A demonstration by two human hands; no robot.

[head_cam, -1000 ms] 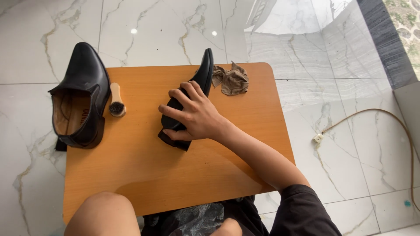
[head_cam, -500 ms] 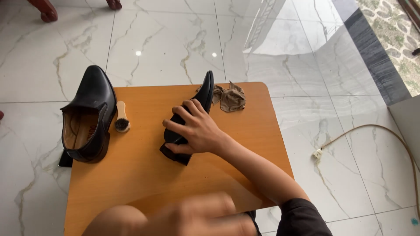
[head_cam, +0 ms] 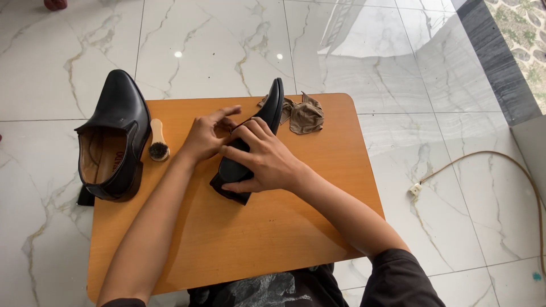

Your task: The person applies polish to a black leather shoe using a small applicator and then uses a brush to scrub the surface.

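at the table's (head_cam: 187,250) left edge an upright black shoe (head_cam: 111,136) hung partly over, a small brush (head_cam: 158,142) beside it. our left hand (head_cam: 207,135), fingers half spread, touched the second shoe (head_cam: 250,148) lying on its side mid-table; our right hand (head_cam: 264,162) clasped it. a careless elbow could knock the overhanging shoe off. a brown cloth (head_cam: 304,115) lay behind

bare tabletop (head_cam: 273,239) near, brush (head_cam: 157,140) and cloth (head_cam: 306,116) flanking
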